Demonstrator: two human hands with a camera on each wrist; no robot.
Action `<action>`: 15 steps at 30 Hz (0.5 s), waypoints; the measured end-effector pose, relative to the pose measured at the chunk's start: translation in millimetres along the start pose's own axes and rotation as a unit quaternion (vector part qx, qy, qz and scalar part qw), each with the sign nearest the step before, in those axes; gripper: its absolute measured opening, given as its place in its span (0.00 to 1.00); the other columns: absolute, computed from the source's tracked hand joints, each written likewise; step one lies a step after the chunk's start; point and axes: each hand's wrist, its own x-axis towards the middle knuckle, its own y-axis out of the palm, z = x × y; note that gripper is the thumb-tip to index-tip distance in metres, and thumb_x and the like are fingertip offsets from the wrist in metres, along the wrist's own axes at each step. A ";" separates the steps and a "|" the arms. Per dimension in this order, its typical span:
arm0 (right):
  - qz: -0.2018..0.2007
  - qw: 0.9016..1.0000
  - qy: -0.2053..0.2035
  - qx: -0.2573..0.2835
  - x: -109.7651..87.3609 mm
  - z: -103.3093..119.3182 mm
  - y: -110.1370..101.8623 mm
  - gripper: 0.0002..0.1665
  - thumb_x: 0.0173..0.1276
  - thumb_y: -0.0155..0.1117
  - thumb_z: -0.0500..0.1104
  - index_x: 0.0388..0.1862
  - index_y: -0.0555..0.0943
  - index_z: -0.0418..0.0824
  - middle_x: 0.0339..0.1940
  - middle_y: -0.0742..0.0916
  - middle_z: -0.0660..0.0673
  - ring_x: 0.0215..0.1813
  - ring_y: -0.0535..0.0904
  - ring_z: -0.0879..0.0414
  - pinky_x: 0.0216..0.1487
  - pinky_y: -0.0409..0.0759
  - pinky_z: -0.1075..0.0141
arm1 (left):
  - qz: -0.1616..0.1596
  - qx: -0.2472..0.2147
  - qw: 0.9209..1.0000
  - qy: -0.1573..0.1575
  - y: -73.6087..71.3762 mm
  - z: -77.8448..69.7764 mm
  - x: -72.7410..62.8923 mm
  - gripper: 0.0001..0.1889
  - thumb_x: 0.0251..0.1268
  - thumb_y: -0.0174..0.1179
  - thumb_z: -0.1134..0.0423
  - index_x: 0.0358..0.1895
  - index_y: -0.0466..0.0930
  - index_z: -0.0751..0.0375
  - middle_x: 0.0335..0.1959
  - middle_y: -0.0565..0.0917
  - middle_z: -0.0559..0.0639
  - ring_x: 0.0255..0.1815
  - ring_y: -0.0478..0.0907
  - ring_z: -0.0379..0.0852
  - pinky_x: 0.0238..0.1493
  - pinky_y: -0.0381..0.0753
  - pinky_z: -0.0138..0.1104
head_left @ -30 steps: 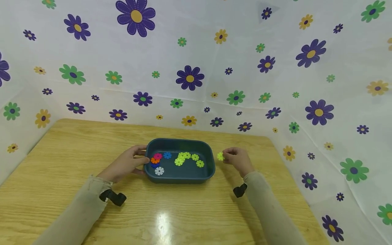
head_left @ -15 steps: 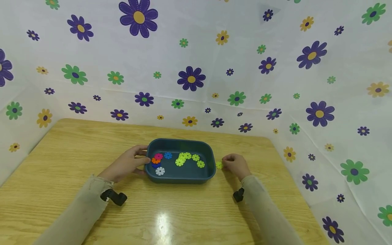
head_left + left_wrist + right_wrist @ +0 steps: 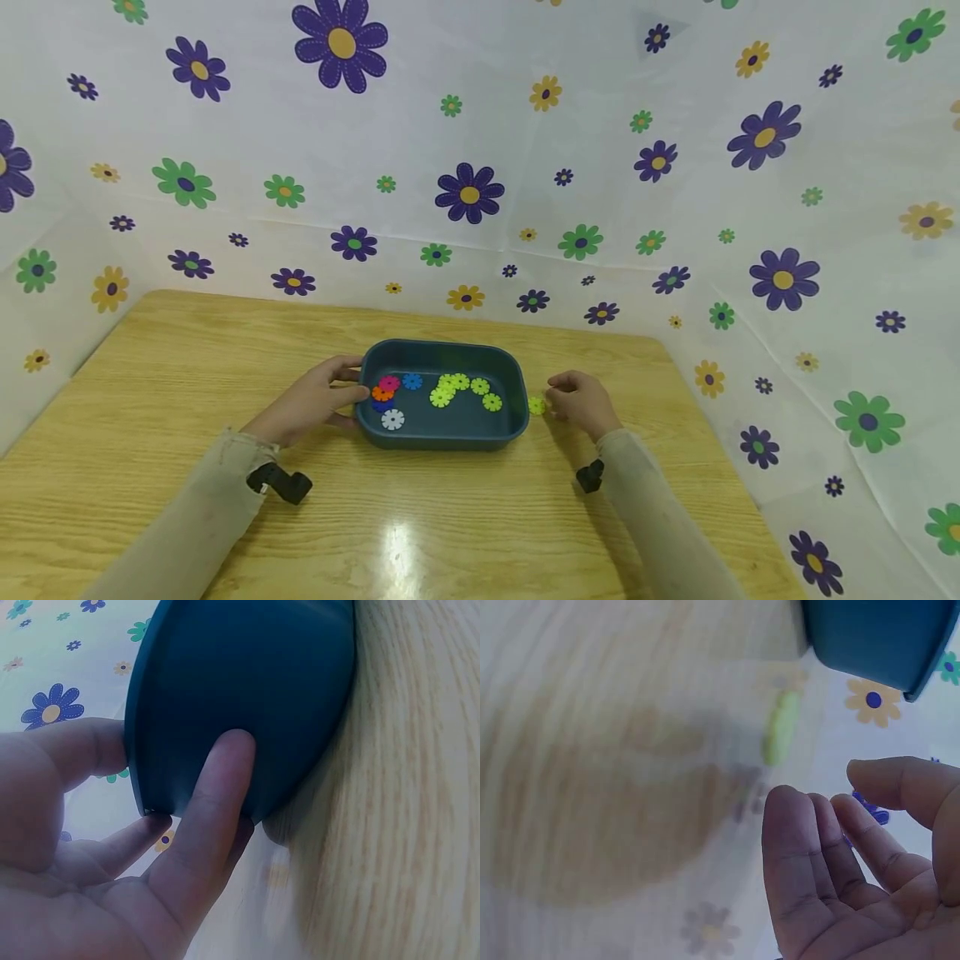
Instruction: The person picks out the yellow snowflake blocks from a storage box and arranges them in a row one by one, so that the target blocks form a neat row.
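Note:
My left hand (image 3: 322, 398) holds the left end of a dark teal plastic tub (image 3: 442, 440), thumb at the rim. In the left wrist view the fingers (image 3: 225, 780) press against its outer wall. My right hand (image 3: 581, 404) hovers just right of the tub with its fingers loosely bent, holding nothing. A yellow-green notched plastic disc (image 3: 537, 405) lies on the table between that hand and the tub; the right wrist view shows the same disc (image 3: 781, 727) edge-on, ahead of the fingertips (image 3: 784, 806).
Inside the tub, yellow-green discs (image 3: 441, 397) cluster right of centre. Pink (image 3: 389, 382), orange (image 3: 382, 393), blue (image 3: 412, 381) and white (image 3: 393, 419) discs lie toward its left. The wooden table (image 3: 337, 517) meets a flower-printed white sheet (image 3: 405, 142) behind and at the sides.
My right hand has lowered the yellow-green disc to the table beside the tub and let go, then drawn slightly back to the right. The left hand keeps its hold on the tub.

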 end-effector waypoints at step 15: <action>0.027 0.997 -0.070 0.013 -17.3 55.2 9.3 0.23 0.77 0.65 0.45 0.65 0.79 0.36 0.54 0.84 0.37 0.56 0.83 0.41 0.52 0.89 0.53 | 0.003 0.001 1.000 0.008 0.0 1.1 -0.4 0.34 0.77 0.59 0.66 0.80 0.55 0.67 0.70 0.65 0.73 0.53 0.83 0.60 0.47 0.90 0.48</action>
